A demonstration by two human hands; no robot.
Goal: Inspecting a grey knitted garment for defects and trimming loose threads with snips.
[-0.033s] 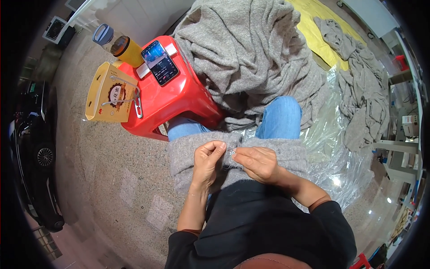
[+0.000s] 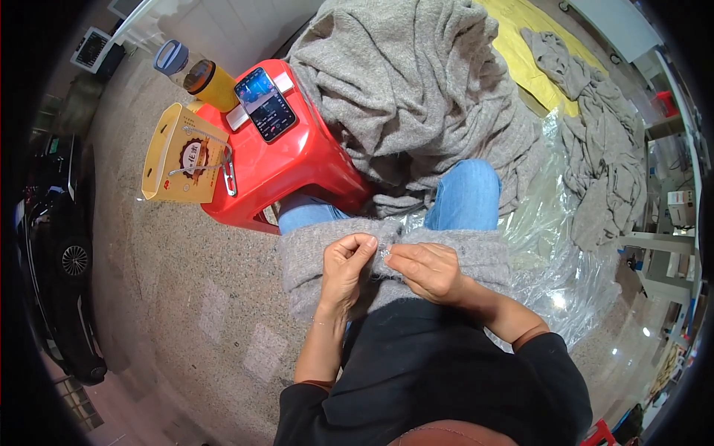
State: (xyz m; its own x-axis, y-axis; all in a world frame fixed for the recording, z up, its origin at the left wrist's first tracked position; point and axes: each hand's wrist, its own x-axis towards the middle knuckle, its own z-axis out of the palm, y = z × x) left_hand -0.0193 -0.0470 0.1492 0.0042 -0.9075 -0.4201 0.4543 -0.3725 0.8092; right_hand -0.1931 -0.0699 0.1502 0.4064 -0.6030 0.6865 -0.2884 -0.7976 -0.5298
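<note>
Seated, with a grey knitted piece (image 2: pixel 476 253) draped across the lap, over both blue-jeaned knees (image 2: pixel 468 195), long axis running left to right. Left hand (image 2: pixel 343 273) resting on that piece, thumb and forefinger pressed together, pinching a small fold of the knit near its upper edge. Right hand (image 2: pixel 425 269) just beside it, fingers curled and closed, tips pinching the same edge, possibly around something small and shiny; too tiny to tell what. Both hands meeting at the middle of the knitted piece, fingertips nearly touching, neither clearly nearer the spot being worked. Fabric lying directly under and ahead of the fingers, spreading further out to the right of them than to the left.

Beyond the knitted piece, a large heap of grey knitwear (image 2: pixel 416 89) piled high. Ahead and left of it, a red plastic stool (image 2: pixel 297 167) bearing a phone (image 2: pixel 265 104) and a yellow carton (image 2: pixel 182 156) at its left edge. Past the stool, a yellow cup (image 2: pixel 212 83) and a clear bottle with a blue lid (image 2: pixel 169 61). To the right of the knitted piece, clear plastic sheeting (image 2: pixel 565 253) on the floor, more grey garments (image 2: pixel 602 156) upon it.
</note>
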